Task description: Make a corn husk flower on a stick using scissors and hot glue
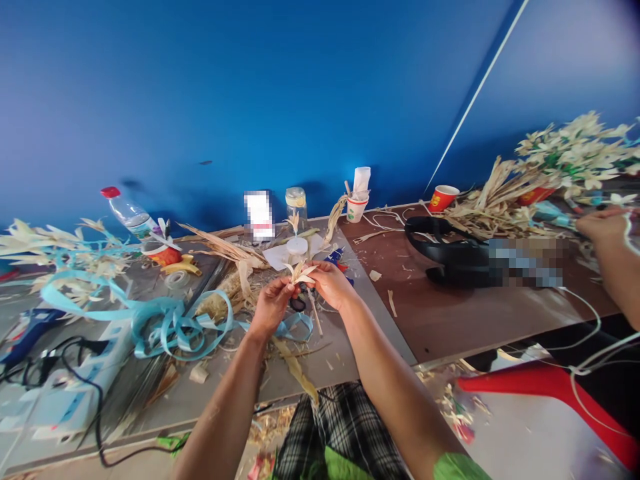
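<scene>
Nearest in the head view, a green sleeve (457,467) and plaid cloth (345,420) show. Above the tabletop (340,360), the left hand (273,301) and right hand (334,283) pinch a pale flower (299,272) between their fingers; looped blue ribbon (145,327) lies to its left, a white disc (297,246) beyond.

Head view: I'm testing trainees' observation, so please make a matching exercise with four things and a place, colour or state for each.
Things
1. Pale flower
2. Plastic bottle
3. Ribbon
4. Power strip

Descriptions
A. Light blue, lying in loose loops
B. Mostly white, at the lower left
C. Held in the fingers of the left hand and right hand
D. Clear, with a red cap

Pairs: 1-C, 2-D, 3-A, 4-B
</scene>
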`<state>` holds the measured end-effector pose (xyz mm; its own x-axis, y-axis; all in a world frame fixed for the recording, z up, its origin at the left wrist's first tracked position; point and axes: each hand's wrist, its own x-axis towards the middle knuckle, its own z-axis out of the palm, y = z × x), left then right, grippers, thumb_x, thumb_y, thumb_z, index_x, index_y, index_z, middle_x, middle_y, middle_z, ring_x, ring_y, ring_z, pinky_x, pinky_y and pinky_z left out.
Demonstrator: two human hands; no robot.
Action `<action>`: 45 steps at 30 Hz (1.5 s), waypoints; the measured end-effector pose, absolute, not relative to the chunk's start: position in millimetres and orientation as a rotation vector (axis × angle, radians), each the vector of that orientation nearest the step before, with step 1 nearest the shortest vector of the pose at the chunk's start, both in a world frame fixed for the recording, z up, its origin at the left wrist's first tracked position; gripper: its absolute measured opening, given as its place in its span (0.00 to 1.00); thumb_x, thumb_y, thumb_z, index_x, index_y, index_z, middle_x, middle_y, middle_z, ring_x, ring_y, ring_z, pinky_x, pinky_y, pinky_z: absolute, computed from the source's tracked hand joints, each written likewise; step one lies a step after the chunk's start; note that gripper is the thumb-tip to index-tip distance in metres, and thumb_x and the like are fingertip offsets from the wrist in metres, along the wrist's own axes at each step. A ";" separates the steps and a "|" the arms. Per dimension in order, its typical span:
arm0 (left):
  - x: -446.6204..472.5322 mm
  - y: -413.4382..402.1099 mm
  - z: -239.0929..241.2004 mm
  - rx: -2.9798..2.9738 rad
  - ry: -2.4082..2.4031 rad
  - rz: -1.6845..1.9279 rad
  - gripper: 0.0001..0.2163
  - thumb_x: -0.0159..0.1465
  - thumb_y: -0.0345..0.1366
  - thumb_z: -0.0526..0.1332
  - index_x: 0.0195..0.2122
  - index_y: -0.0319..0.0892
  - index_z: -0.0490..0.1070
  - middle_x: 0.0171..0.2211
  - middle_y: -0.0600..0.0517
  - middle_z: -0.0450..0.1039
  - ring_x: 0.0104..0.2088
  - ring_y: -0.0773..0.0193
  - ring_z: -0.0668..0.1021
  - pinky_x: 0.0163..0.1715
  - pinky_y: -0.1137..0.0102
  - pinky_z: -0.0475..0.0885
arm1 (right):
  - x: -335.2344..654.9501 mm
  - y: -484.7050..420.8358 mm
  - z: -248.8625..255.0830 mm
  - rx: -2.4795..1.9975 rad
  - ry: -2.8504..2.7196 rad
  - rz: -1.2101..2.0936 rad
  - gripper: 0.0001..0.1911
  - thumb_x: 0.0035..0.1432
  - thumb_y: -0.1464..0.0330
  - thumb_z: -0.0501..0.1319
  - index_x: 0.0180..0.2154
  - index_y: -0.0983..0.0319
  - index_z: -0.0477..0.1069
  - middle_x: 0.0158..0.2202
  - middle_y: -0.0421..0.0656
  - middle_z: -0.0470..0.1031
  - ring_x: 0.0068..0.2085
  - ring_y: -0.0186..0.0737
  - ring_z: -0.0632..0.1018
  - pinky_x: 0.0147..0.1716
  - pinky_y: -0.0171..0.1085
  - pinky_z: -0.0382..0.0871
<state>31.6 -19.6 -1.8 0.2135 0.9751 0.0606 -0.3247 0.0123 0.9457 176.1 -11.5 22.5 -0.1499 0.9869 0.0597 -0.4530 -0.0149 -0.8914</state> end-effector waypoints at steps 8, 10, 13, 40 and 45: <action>32.0 -20.6 0.1 1.063 0.756 1.196 0.11 0.49 0.39 0.68 0.30 0.39 0.74 0.23 0.54 0.72 0.25 0.70 0.71 0.27 0.74 0.65 | 178.3 -14.9 27.6 -0.706 -0.962 1.531 0.14 0.47 0.60 0.63 0.21 0.63 0.67 0.16 0.35 0.60 0.21 0.29 0.61 0.26 0.34 0.56; 32.2 -21.3 0.9 1.057 0.770 1.172 0.11 0.48 0.39 0.68 0.30 0.39 0.74 0.23 0.53 0.72 0.24 0.70 0.71 0.27 0.74 0.65 | 180.6 -15.1 27.0 -0.700 -1.006 1.571 0.15 0.48 0.59 0.62 0.20 0.63 0.67 0.16 0.36 0.61 0.21 0.30 0.61 0.26 0.34 0.56; 32.5 -21.9 0.5 1.077 0.764 1.134 0.12 0.48 0.40 0.68 0.30 0.38 0.74 0.23 0.53 0.73 0.24 0.70 0.71 0.27 0.74 0.65 | 183.6 -13.3 23.4 -0.697 -1.053 1.631 0.14 0.47 0.61 0.63 0.19 0.64 0.67 0.16 0.36 0.61 0.20 0.29 0.60 0.25 0.33 0.55; 30.1 -12.5 -11.5 1.076 0.826 1.285 0.10 0.50 0.37 0.67 0.32 0.39 0.73 0.24 0.55 0.72 0.25 0.71 0.71 0.28 0.74 0.64 | 181.9 -5.5 18.4 -0.935 -0.791 1.356 0.22 0.44 0.51 0.62 0.23 0.66 0.72 0.17 0.38 0.66 0.18 0.27 0.61 0.20 0.32 0.50; 31.4 -10.9 -6.0 0.932 0.801 1.377 0.11 0.46 0.36 0.69 0.30 0.40 0.72 0.24 0.56 0.71 0.25 0.72 0.72 0.29 0.75 0.66 | 184.4 -5.1 16.4 -0.943 -0.730 1.298 0.22 0.44 0.51 0.62 0.23 0.66 0.72 0.20 0.39 0.67 0.18 0.26 0.62 0.19 0.31 0.53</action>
<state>31.4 -10.9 -6.0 0.0526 0.9967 0.0614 -0.4393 -0.0321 0.8978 184.4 -5.1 16.4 0.1501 0.9867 -0.0628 -0.4589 0.0133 -0.8884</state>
